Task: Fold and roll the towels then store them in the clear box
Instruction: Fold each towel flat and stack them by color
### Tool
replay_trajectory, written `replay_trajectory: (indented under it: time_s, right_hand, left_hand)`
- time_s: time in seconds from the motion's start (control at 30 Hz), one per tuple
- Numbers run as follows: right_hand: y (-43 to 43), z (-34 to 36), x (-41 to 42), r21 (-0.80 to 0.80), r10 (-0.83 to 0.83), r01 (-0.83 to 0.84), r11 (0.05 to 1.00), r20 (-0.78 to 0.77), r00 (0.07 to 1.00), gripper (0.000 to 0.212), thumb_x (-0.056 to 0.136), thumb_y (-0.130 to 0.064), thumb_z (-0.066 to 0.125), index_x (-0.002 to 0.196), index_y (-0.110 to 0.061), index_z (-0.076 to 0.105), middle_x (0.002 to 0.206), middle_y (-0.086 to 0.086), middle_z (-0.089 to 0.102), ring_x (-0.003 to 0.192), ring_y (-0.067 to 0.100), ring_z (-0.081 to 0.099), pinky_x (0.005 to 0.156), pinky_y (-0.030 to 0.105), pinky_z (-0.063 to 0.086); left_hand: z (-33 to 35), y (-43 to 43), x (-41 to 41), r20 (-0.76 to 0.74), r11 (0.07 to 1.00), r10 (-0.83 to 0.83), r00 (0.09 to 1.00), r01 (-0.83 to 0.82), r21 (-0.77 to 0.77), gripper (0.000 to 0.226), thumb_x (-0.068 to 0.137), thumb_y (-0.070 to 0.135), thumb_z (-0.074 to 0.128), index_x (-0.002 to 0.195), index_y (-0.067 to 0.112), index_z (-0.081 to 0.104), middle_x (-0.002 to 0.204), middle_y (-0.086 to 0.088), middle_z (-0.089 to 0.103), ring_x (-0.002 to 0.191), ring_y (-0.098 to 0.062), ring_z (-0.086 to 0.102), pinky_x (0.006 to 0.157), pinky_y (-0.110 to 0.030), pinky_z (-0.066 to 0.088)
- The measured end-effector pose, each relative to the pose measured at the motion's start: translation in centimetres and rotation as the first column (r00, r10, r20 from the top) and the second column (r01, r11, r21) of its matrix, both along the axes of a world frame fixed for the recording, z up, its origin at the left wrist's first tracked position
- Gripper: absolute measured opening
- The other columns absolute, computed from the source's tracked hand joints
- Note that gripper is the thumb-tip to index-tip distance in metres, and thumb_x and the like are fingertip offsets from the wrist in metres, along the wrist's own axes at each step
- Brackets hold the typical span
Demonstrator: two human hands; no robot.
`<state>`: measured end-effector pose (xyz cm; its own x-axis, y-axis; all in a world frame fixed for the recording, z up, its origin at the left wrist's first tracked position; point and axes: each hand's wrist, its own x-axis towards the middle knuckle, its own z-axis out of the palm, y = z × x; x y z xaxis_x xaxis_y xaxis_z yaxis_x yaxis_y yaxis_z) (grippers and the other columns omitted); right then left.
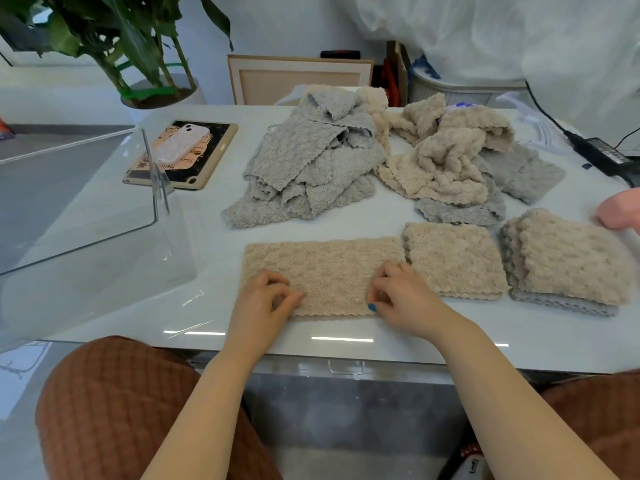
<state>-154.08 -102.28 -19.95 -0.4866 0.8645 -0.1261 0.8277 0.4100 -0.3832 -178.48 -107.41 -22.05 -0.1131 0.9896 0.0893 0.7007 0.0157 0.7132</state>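
Bare forearms reach in from 6 o'clock. At 9 o'clock the clear box [149, 157] sits apart from the towel. Left grip [263, 296] and right grip [398, 296], fingers curled, each pinch the near edge of the beige towel [329, 266], a flat fleecy strip close to the worktop [346, 329] front edge. Folded towels [453, 261] touch it at 3 o'clock; loose towels [311, 161] heap at 12.

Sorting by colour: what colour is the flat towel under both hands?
The towel is beige, with a nubby texture; the head view shows it best.
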Motion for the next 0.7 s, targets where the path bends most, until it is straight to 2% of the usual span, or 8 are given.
replay_trajectory:
  time_s: [0.07, 0.13, 0.2, 0.33, 0.43, 0.53, 0.6, 0.7]
  right_hand:
    - [0.0, 0.4, 0.1, 0.042, -0.054, 0.057, 0.997, -0.083, 0.995, 0.006, 0.083, -0.020, 0.063, 0.085, -0.025, 0.059, 0.097, -0.007, 0.046, 0.093, 0.012, 0.037, 0.083, 0.031, 0.039]
    - [-0.1, 0.3, 0.3, 0.051, -0.108, 0.111, 0.993, -0.055, 0.993, 0.013, 0.081, -0.024, 0.066, 0.088, -0.024, 0.055, 0.096, -0.007, 0.045, 0.094, 0.014, 0.042, 0.076, 0.030, 0.041]
    - [-0.1, -0.1, 0.6, -0.021, -0.143, 0.143, 0.989, 0.021, 0.990, 0.019, 0.081, -0.029, 0.066, 0.088, -0.025, 0.049, 0.095, -0.006, 0.043, 0.093, 0.016, 0.044, 0.073, 0.028, 0.039]
    - [0.0, 0.3, 0.5, -0.167, -0.145, 0.130, 0.977, -0.078, 0.986, 0.017, 0.078, -0.027, 0.069, 0.085, -0.023, 0.055, 0.090, -0.006, 0.045, 0.086, 0.015, 0.048, 0.072, 0.026, 0.039]
    - [0.1, 1.4, 0.4, -0.426, -0.212, 0.087, 0.900, -0.253, 0.944, 0.012, 0.082, -0.023, 0.069, 0.091, -0.017, 0.065, 0.090, -0.001, 0.061, 0.079, 0.011, 0.056, 0.074, 0.028, 0.048]
    - [0.6, 2.9, 0.5, -0.552, -0.376, 0.094, 0.829, -0.424, 0.824, 0.011, 0.091, -0.014, 0.059, 0.097, -0.008, 0.066, 0.085, 0.006, 0.067, 0.068, 0.013, 0.060, 0.063, 0.025, 0.047]
    - [1.6, 3.7, 0.5, -0.625, -0.549, 0.154, 0.765, -0.509, 0.663, 0.020, 0.096, -0.017, 0.053, 0.101, 0.000, 0.063, 0.082, 0.011, 0.068, 0.060, 0.015, 0.062, 0.056, 0.022, 0.049]
    - [3.6, 4.6, 0.2, -0.746, -0.723, 0.201, 0.635, -0.482, 0.495, 0.047, 0.094, -0.050, 0.047, 0.108, -0.006, 0.058, 0.085, 0.013, 0.067, 0.063, 0.021, 0.065, 0.059, 0.030, 0.055]
  left_hand:
    - [0.4, 0.1, 0.1, -0.154, 0.964, 0.268, 0.951, -0.265, 0.039, 0.035, 0.080, 0.040, 0.071, 0.104, 0.016, 0.064, 0.114, -0.003, 0.050, 0.105, -0.024, 0.049, 0.086, -0.039, 0.044]
    - [1.0, 0.3, 0.0, -0.193, 0.879, 0.437, 0.878, -0.463, -0.114, 0.075, 0.074, 0.046, 0.076, 0.131, 0.008, 0.044, 0.129, -0.016, 0.043, 0.118, -0.035, 0.041, 0.093, -0.047, 0.040]
    - [1.6, 0.8, 0.0, -0.171, 0.807, 0.465, 0.868, -0.496, -0.321, 0.090, 0.071, 0.046, 0.078, 0.137, 0.004, 0.033, 0.133, -0.019, 0.043, 0.123, -0.038, 0.039, 0.098, -0.046, 0.037]
    - [2.4, 2.1, -0.6, -0.106, 0.786, 0.426, 0.899, -0.425, -0.449, 0.038, 0.074, 0.023, 0.071, 0.104, 0.005, 0.055, 0.097, -0.011, 0.062, 0.099, -0.034, 0.059, 0.078, -0.037, 0.049]
    - [3.3, 2.4, -1.0, -0.087, 0.869, 0.440, 0.894, -0.448, -0.212, 0.016, 0.073, 0.000, 0.056, 0.089, 0.004, 0.059, 0.086, -0.012, 0.058, 0.084, -0.035, 0.058, 0.055, -0.029, 0.035]
    - [4.5, 2.6, 0.6, -0.031, 0.901, 0.423, 0.906, -0.416, 0.124, 0.030, 0.078, -0.003, 0.052, 0.106, 0.005, 0.061, 0.104, -0.014, 0.052, 0.078, -0.021, 0.049, 0.065, -0.027, 0.036]
    - [4.6, 2.4, 3.1, -0.043, 0.941, 0.258, 0.965, -0.240, 0.239, 0.033, 0.084, 0.003, 0.053, 0.115, 0.014, 0.057, 0.105, -0.005, 0.051, 0.082, -0.015, 0.049, 0.071, -0.026, 0.040]
    - [3.2, 0.9, 7.1, -0.179, 0.925, -0.123, 0.976, 0.178, 0.335, 0.052, 0.074, 0.004, 0.048, 0.122, 0.023, 0.046, 0.107, -0.002, 0.048, 0.093, -0.018, 0.048, 0.078, -0.023, 0.040]
